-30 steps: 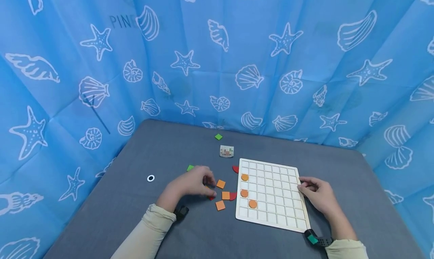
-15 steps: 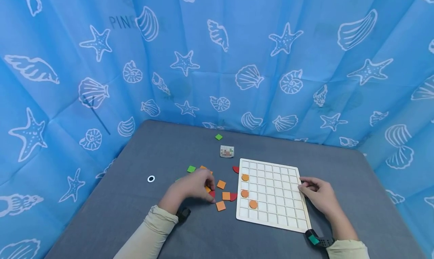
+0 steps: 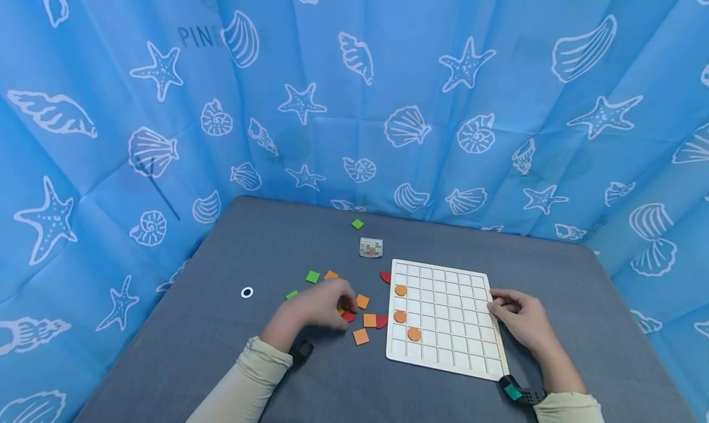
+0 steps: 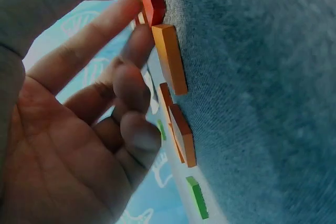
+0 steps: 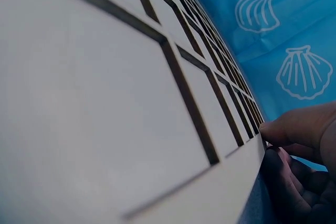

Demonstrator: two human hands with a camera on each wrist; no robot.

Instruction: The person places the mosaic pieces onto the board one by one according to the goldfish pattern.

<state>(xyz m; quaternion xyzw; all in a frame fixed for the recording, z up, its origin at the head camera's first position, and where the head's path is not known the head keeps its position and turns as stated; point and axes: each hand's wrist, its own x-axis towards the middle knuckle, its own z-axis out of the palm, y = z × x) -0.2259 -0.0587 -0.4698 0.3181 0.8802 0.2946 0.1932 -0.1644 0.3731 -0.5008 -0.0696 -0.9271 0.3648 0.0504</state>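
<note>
In the head view my left hand (image 3: pixel 321 303) bends its thumb and fingers around a red rounded piece (image 3: pixel 348 316) low over the table, left of the board. The left wrist view shows the thumb and index fingertip at that red piece (image 4: pixel 153 3). An orange square tile (image 4: pixel 170 59) stands close by. My right hand (image 3: pixel 519 315) pinches the right edge of a pale gridded board (image 3: pixel 443 369); its thumb lies on the rim in the right wrist view. Three orange discs (image 3: pixel 414 334) sit in cells on the board's left side. The fingers' undersides are hidden in the head view.
Several orange squares (image 3: pixel 361 337) and green squares (image 3: pixel 312 276) lie around the left hand. More red pieces (image 3: pixel 381 321) touch or near the board's left edge. Behind are a small pattern card (image 3: pixel 370 247) and a green tile (image 3: pixel 357 224). A white ring (image 3: pixel 247 292) lies far left.
The left fingers have shifted slightly right and the thumb has come closer to the red piece. That piece has moved a little away from me. The right hand and board stay in place.
</note>
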